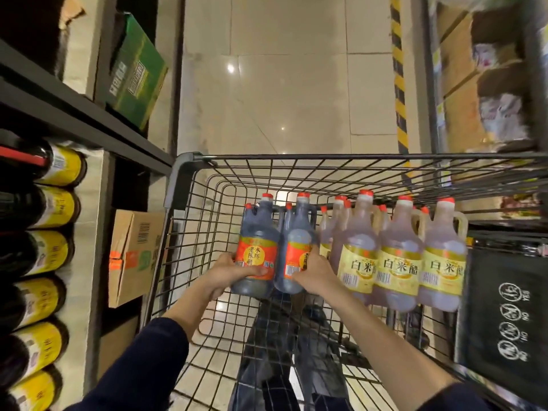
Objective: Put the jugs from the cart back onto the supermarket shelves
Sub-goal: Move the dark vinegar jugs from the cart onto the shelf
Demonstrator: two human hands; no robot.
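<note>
Left hand: my left hand [234, 274] wraps round the lower body of the left dark-brown plastic jug [258, 247], which has a red cap and an orange-red label. My thumb lies across the foot of the label and my fingers curl behind it.
Right hand: my right hand [314, 274] grips the lower body of the right dark-brown plastic jug [296, 250], which has the same cap and label. My fingers are curled over the label's edge.
Dark jugs: both are upright and touch side by side in the middle of the frame, inside the cart. I cannot tell whether they rest on its wire floor.
Cart: a black wire-mesh shopping cart [189, 161] fills the lower centre and right of the frame.
Pale jugs: three pale pinkish plastic jugs [397, 262] with red caps and yellow labels stand in a row just right of my right hand, with more red-capped ones behind.
Cart flap: a black panel with white round icons [504, 315] sits at the right edge.
Shelves: dark metal supermarket shelves [89, 117] run along the left edge, with dark bottles with yellow labels [56, 167] in a column at lower left.
Boxes: a green printed carton [139, 75] is at upper left, and a brown cardboard box [133, 256] stands between the shelves and the cart.
Floor: glossy beige floor tiles [281, 84] fill the top centre, and a yellow-and-black striped post [398, 84] is at upper right.
Sleeves: a dark navy sleeve [142, 366] covers each of my forearms at the bottom.
</note>
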